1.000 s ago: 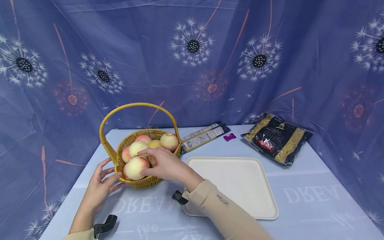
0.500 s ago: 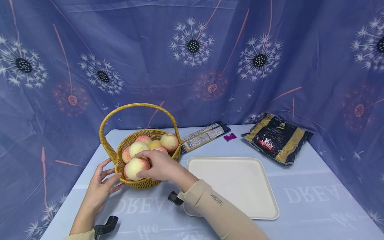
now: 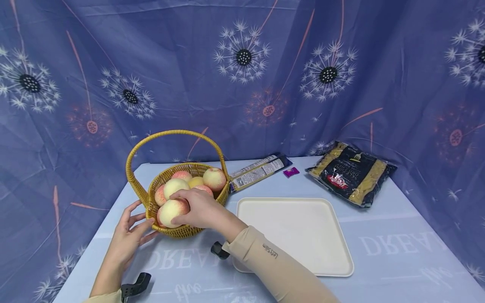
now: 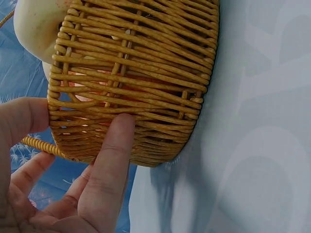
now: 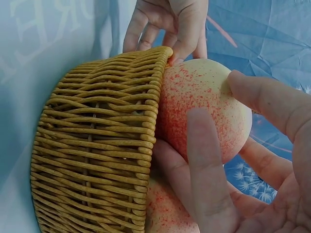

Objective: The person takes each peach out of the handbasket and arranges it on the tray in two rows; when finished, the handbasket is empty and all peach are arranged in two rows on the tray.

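A yellow wicker basket point(image 3: 178, 231) with a tall arched handle stands at the table's left, filled with several yellow-and-red peaches. My right hand point(image 3: 202, 210) grips the peach point(image 3: 172, 213) at the near side of the basket. In the right wrist view the thumb lies on one side of this red-speckled peach point(image 5: 204, 92) and the fingers reach round the other. My left hand point(image 3: 126, 233) holds the basket at its near left rim. The left wrist view shows the thumb at the rim and the forefinger point(image 4: 109, 165) against the woven outer wall point(image 4: 146, 92).
A cream tray point(image 3: 295, 235) lies right of the basket, partly under the right forearm. Behind it are a long flat packet point(image 3: 261, 171) and a small purple wrapper point(image 3: 291, 172). A dark pasta bag point(image 3: 350, 173) lies at the back right, before a blue dandelion-print curtain point(image 3: 242, 105).
My right hand has shifted slightly left and down, its fingers closing round the near peach. The left hand keeps its place at the basket's rim.
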Tool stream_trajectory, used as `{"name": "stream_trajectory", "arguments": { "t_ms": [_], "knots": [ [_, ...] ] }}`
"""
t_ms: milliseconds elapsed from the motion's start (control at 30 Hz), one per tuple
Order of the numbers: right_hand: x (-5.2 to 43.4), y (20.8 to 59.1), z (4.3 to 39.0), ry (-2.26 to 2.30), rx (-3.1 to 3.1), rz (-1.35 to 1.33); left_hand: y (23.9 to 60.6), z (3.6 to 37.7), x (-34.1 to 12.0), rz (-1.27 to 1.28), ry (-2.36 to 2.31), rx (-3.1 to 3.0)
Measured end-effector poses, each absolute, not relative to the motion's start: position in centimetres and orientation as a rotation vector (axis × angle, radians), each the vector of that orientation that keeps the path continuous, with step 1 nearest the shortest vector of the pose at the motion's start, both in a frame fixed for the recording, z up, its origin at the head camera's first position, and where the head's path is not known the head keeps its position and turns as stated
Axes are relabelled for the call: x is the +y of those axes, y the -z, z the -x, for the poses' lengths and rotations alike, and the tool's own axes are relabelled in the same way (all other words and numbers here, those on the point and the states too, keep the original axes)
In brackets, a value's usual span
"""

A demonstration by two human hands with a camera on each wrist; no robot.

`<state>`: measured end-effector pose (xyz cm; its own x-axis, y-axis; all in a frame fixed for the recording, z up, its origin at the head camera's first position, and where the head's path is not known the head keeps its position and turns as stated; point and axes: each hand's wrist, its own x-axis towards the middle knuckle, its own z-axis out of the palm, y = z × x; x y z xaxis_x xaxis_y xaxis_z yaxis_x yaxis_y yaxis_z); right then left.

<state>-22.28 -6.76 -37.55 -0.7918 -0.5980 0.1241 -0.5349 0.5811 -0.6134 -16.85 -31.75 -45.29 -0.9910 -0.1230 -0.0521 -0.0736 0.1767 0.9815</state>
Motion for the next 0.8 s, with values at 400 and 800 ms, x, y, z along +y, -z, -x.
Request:
{"name": "stream_trajectory", "arguments": {
  "t_ms": [400,800],
  "knots": [
    [-6.81,37.61,22.24,1.003,2.719,0.967,45.32,16.86,-31.70,-0.197,1.996,-2.369],
    [-6.24,37.75,22.29,1.046,2.711,1.030,45.25,16.78,-31.78,-0.175,2.009,-2.366]
  ]
}}
